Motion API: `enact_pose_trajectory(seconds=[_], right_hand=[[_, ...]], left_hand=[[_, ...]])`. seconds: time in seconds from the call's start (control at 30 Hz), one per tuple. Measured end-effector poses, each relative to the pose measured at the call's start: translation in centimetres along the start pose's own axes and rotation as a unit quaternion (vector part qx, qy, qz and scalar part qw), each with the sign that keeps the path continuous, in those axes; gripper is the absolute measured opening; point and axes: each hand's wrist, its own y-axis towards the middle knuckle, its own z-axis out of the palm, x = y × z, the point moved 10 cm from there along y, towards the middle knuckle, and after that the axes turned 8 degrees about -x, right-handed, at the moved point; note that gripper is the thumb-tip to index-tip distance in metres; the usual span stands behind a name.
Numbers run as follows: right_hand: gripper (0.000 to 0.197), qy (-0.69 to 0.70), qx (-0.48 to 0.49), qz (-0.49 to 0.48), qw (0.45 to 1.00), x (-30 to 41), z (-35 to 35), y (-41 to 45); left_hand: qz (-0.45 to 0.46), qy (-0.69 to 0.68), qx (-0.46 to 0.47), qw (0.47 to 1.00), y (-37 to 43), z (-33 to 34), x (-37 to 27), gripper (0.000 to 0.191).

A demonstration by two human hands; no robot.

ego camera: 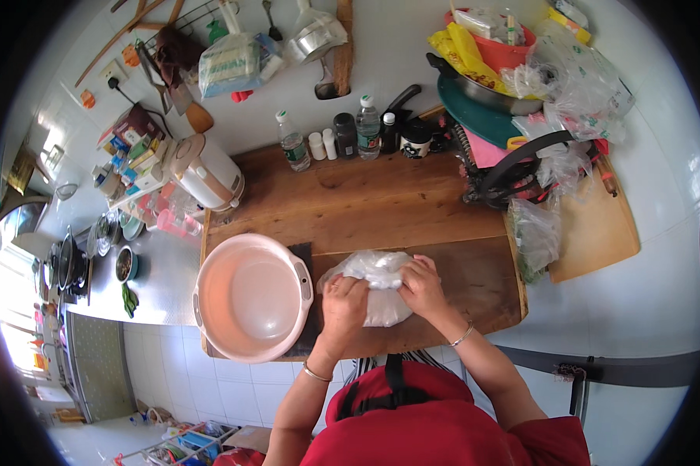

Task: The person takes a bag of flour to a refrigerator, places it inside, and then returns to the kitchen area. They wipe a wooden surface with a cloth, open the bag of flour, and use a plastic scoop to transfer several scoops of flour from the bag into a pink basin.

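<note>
In front of me on the wooden table [373, 215] lies a clear plastic bag [385, 307] filled with something white; what the white stuff is I cannot tell. My left hand [345, 303] grips the bag's gathered upper part on its left side. On the other side, my right hand [422, 285] pinches the same bunched plastic. Some fingertips are hidden in the folds. Left of the bag, close to my left hand, stands a pale pink plastic basin [265, 300] with nothing visible inside but a wet-looking shine. A dark strip [301, 274] shows beneath its right rim.
A white electric kettle [207, 175] stands at the table's left corner. Along the wall are plastic water bottles [293, 143], a dark jar [345, 135] and a lidded pot [415, 140]. Stacked pans and bags [501, 99] crowd the right back, near a cutting board [594, 221].
</note>
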Motion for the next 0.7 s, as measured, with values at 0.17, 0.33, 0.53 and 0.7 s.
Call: enact_pose_trajectory(seconds=[0.17,0.33,0.53,0.7], right_hand=[[0.011,-0.004,-0.116,0.036,0.993,-1.7,-4.6,2.2],[0.008,0.093,-0.134,0.24,0.957,-6.2,-5.2,0.5],[0.015,0.008,-0.118,0.002,0.993,1.6,-3.4,3.2],[0.016,0.019,-0.121,0.044,0.992,-1.2,-4.1,6.1]], left_hand=[[-0.044,-0.035,-0.062,0.997,2.2,-3.3,2.0,0.011],[-0.246,-0.073,-0.064,0.964,0.3,-4.1,7.5,0.009],[-0.12,-0.139,-0.055,0.981,3.9,-3.2,1.2,0.016],[-0.235,-0.185,-0.038,0.954,7.0,-3.1,4.7,0.012]])
